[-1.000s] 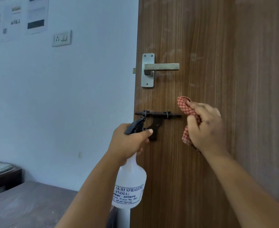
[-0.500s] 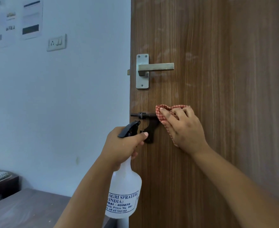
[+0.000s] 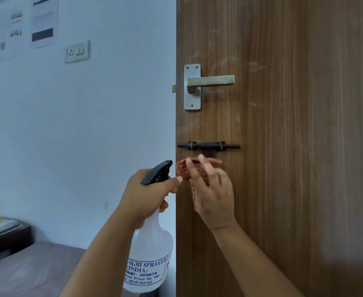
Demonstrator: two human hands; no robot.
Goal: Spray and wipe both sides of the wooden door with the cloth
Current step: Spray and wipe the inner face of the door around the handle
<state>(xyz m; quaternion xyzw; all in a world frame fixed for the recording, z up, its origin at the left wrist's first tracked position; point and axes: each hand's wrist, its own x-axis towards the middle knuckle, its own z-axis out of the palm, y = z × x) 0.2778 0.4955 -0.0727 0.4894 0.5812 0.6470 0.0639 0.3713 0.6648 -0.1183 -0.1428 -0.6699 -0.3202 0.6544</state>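
The right hand [image 3: 213, 194] presses a red-and-white checked cloth [image 3: 183, 170] against the brown wood-grain door [image 3: 294, 168], its fingers spread over the fabric with folds of it gathered between them. The cloth lies just below the dark metal sliding bolt [image 3: 208, 145] and close to the door's left edge; part of it shows above the fingertips and part along the palm side of the hand. The left hand [image 3: 148, 194] grips the neck of a translucent white plastic spray bottle [image 3: 149, 260] with a black trigger head [image 3: 158, 172], the nozzle pointing toward the door edge just beside the cloth. Printed blue text on the bottle's label reads "AGRI SPRAYER (INDIA)". Higher on the door sits a silver lever handle [image 3: 210, 80] on its plate. Faint pale smears mark the wood around the handle.
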